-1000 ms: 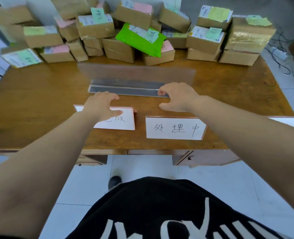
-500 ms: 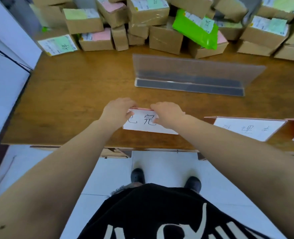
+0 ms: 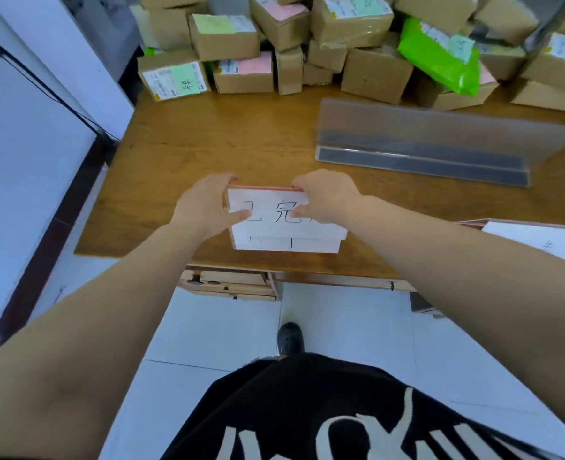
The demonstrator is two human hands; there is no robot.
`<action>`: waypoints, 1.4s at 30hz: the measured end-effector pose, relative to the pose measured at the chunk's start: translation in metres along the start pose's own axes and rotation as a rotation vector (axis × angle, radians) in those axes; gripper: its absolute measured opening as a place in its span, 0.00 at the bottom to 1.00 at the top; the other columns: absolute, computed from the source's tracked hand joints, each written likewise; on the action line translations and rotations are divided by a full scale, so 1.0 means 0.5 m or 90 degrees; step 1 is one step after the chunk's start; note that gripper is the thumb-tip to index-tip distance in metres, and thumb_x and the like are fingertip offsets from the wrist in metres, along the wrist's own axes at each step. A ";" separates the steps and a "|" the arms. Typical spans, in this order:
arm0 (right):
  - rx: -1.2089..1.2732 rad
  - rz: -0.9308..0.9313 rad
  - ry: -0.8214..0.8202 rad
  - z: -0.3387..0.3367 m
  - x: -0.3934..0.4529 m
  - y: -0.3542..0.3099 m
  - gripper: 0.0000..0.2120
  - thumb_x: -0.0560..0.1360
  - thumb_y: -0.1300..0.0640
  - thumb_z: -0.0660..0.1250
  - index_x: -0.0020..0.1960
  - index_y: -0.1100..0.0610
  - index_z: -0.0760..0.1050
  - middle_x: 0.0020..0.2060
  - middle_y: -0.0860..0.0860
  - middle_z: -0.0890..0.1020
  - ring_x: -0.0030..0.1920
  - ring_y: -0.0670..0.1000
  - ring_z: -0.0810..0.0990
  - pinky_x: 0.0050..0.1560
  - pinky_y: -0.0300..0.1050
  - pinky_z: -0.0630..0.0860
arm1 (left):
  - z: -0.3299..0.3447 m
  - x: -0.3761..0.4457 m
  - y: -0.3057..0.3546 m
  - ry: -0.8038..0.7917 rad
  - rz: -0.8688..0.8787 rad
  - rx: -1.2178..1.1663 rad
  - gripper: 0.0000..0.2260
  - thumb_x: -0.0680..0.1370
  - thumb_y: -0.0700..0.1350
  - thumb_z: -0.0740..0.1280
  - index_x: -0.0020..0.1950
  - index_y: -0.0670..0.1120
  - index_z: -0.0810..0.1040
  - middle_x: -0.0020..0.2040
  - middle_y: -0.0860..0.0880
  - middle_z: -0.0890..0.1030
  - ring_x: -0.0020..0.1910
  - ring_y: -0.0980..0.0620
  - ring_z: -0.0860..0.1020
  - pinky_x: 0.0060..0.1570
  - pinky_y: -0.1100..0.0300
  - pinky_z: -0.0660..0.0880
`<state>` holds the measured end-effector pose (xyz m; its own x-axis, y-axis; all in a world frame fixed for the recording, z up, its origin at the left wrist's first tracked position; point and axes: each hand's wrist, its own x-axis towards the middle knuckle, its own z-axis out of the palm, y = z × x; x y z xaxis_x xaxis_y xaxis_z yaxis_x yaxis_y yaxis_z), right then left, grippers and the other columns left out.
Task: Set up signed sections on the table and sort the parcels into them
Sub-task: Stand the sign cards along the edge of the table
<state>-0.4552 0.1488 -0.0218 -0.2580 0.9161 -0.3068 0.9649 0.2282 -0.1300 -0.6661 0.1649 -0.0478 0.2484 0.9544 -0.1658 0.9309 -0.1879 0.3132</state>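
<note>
Both hands are on the folded sign card point(image 3: 286, 220) near the table's front edge, at about six o'clock on the top. The left hand point(image 3: 205, 205) pinches its left end, thumb on the white face and fingers curled behind the pink top edge; the right hand point(image 3: 324, 197) grips the right end the same way. It looks like thin card — light, a little springy, likely to buckle if squeezed mid-span — so the two ends by the fold seem the sensible places to hold, and that is where the fingers sit. Whether its foot touches the wood I cannot tell. A second sign point(image 3: 540, 242) lies at three o'clock, partly behind the right forearm and apart from the held one. The clear divider point(image 3: 440, 141) stands at about one o'clock, well apart. The parcels point(image 3: 307, 44) are heaped along the far edge from eleven to one, a green mailer point(image 3: 440, 58) among them. The table point(image 3: 208, 144) shows bare wood from nine to eleven o'clock — the open room, I'd judge, though the left edge drops off close by.
</note>
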 end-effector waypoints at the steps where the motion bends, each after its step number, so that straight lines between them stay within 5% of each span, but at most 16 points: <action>1: -0.001 0.009 0.011 -0.012 -0.007 0.010 0.20 0.75 0.43 0.65 0.61 0.55 0.72 0.55 0.51 0.78 0.52 0.54 0.76 0.47 0.48 0.73 | -0.001 0.000 0.004 0.003 -0.014 -0.024 0.35 0.71 0.55 0.73 0.73 0.49 0.62 0.68 0.50 0.71 0.66 0.48 0.70 0.62 0.48 0.71; 5: 0.014 0.054 0.029 -0.048 -0.049 0.063 0.21 0.74 0.45 0.67 0.63 0.55 0.72 0.58 0.52 0.78 0.59 0.56 0.75 0.50 0.50 0.74 | 0.010 -0.007 0.034 0.022 0.000 -0.088 0.37 0.70 0.53 0.73 0.74 0.48 0.59 0.62 0.52 0.74 0.61 0.49 0.73 0.57 0.50 0.73; 10: 0.107 0.102 0.057 -0.060 -0.104 0.130 0.16 0.74 0.49 0.68 0.59 0.53 0.73 0.52 0.50 0.79 0.43 0.52 0.77 0.37 0.42 0.68 | 0.069 -0.006 0.086 -0.028 0.057 -0.015 0.32 0.71 0.56 0.71 0.71 0.48 0.65 0.63 0.51 0.76 0.62 0.47 0.73 0.62 0.49 0.68; 15: 0.124 0.146 0.047 -0.038 -0.127 0.158 0.20 0.74 0.50 0.69 0.62 0.55 0.72 0.58 0.53 0.79 0.47 0.57 0.81 0.50 0.54 0.77 | 0.095 -0.001 0.089 -0.030 0.079 0.107 0.18 0.79 0.50 0.63 0.69 0.53 0.69 0.68 0.50 0.71 0.67 0.46 0.68 0.65 0.50 0.60; 19: 0.122 0.155 0.031 -0.020 -0.126 0.144 0.18 0.74 0.50 0.69 0.61 0.53 0.72 0.55 0.53 0.80 0.43 0.54 0.80 0.45 0.49 0.80 | 0.069 0.002 0.020 -0.046 0.072 0.112 0.18 0.80 0.49 0.61 0.70 0.52 0.69 0.70 0.50 0.69 0.68 0.47 0.67 0.66 0.50 0.59; 25: 0.087 0.183 0.014 -0.012 -0.079 0.090 0.22 0.74 0.50 0.70 0.65 0.56 0.71 0.59 0.54 0.79 0.50 0.57 0.79 0.50 0.50 0.79 | -0.003 0.004 -0.147 -0.064 0.039 0.091 0.19 0.80 0.46 0.62 0.71 0.48 0.68 0.71 0.49 0.68 0.71 0.48 0.65 0.68 0.50 0.57; 30: 0.047 0.173 -0.025 -0.004 -0.001 0.012 0.16 0.74 0.49 0.69 0.57 0.55 0.73 0.51 0.54 0.81 0.37 0.51 0.75 0.43 0.49 0.77 | -0.053 0.000 -0.277 -0.062 -0.006 0.057 0.18 0.79 0.44 0.63 0.70 0.47 0.69 0.69 0.48 0.70 0.69 0.47 0.67 0.69 0.50 0.58; 35: 0.000 0.165 -0.042 0.003 0.060 -0.051 0.17 0.75 0.49 0.67 0.60 0.57 0.72 0.52 0.55 0.79 0.46 0.55 0.75 0.46 0.50 0.75 | -0.091 0.004 -0.353 -0.075 -0.020 0.031 0.17 0.78 0.42 0.65 0.66 0.46 0.73 0.67 0.47 0.72 0.65 0.45 0.70 0.66 0.50 0.64; 42: -0.014 0.179 -0.040 0.015 0.087 -0.085 0.16 0.75 0.48 0.67 0.59 0.55 0.71 0.49 0.53 0.79 0.44 0.53 0.72 0.42 0.48 0.73 | -0.081 0.023 -0.346 -0.050 0.044 0.044 0.23 0.74 0.56 0.68 0.66 0.51 0.72 0.63 0.52 0.76 0.62 0.50 0.73 0.64 0.50 0.66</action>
<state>-0.5075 0.1765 -0.0365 0.0179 0.9225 -0.3857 0.9996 -0.0243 -0.0118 -0.8353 0.2179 -0.0659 0.3298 0.9182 -0.2195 0.9265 -0.2701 0.2620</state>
